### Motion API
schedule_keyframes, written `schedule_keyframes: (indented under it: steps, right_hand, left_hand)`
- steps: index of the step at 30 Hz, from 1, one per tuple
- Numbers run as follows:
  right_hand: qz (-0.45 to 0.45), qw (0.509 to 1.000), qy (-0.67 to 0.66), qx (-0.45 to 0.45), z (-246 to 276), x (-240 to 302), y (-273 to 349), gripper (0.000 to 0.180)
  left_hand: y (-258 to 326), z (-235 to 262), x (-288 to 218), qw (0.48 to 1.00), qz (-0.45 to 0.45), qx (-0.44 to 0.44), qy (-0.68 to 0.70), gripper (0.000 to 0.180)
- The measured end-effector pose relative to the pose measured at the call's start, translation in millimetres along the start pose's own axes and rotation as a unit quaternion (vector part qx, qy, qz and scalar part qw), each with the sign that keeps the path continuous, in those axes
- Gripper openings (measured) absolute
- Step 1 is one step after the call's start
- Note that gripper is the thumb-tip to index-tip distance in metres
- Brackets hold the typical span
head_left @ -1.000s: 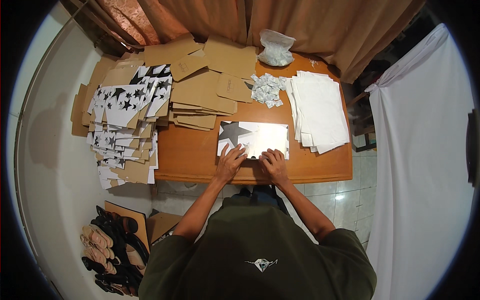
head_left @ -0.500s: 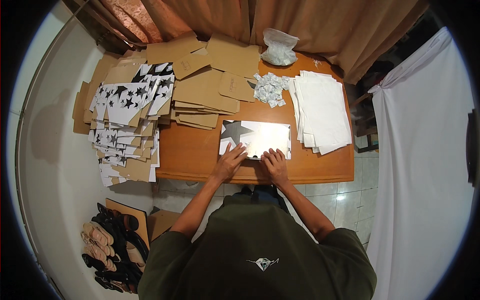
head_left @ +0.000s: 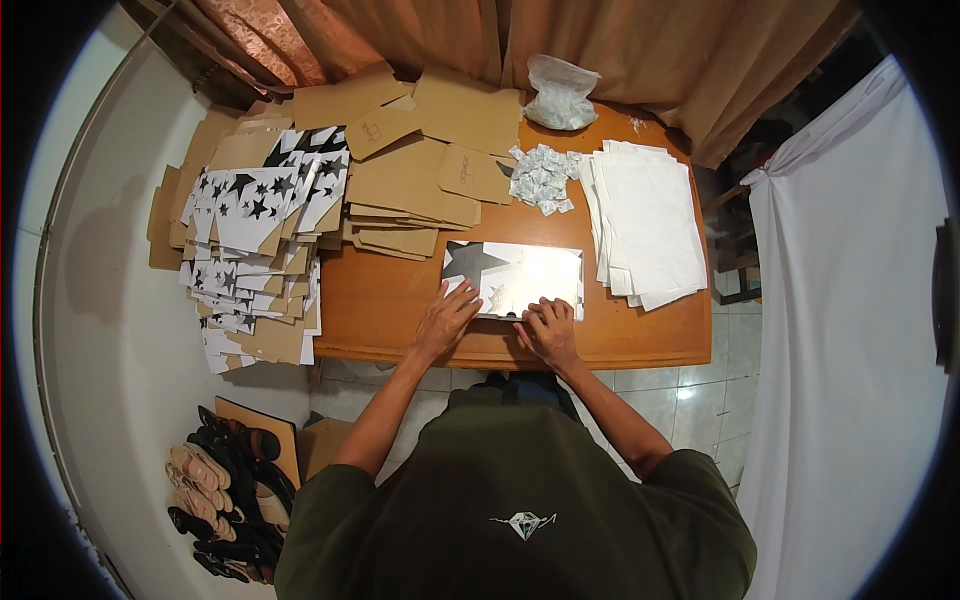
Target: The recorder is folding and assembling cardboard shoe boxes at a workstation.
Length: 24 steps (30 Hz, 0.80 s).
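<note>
Both hands, left (head_left: 447,318) and right (head_left: 547,330), pressed flat, fingers spread, on the glossy white star-printed cardboard sheet (head_left: 520,275) on the wooden desk (head_left: 380,300).

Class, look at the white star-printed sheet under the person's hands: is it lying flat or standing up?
Lying flat. The white star-printed sheet rests level on the wooden table, both hands pressing its near edge.

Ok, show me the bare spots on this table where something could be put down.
Bare wood lies left of the star-printed sheet, between it and the star-card pile, below the cardboard stack. A thin strip runs along the near edge beside both hands. The back is crowded: cardboard, small packets, a bag and white sheets.
</note>
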State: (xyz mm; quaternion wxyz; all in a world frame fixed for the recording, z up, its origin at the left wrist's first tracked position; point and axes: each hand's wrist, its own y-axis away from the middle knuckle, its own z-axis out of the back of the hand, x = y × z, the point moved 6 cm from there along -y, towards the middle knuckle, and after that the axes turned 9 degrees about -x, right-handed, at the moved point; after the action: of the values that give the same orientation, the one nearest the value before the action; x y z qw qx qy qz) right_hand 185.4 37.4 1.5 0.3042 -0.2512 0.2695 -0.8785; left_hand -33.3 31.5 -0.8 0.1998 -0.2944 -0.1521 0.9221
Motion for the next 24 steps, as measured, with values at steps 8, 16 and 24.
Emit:
schedule_keyframes:
  steps: [8, 16, 24]
  right_hand:
    - [0.004, 1.0, -0.008, -0.012, 0, -2, -1, 0.023]
    - [0.013, 1.0, 0.006, -0.007, -2, 0, -3, 0.022]
    - [0.004, 1.0, -0.013, 0.007, -11, -3, -1, 0.019]
  left_hand:
    - [-10, 2, -16, 0.989, -0.118, 0.019, -0.082, 0.032]
    - [-4, -2, -18, 0.979, -0.163, -0.003, -0.121, 0.03]
    - [-27, 0, -17, 0.98, -0.164, 0.086, -0.076, 0.026]
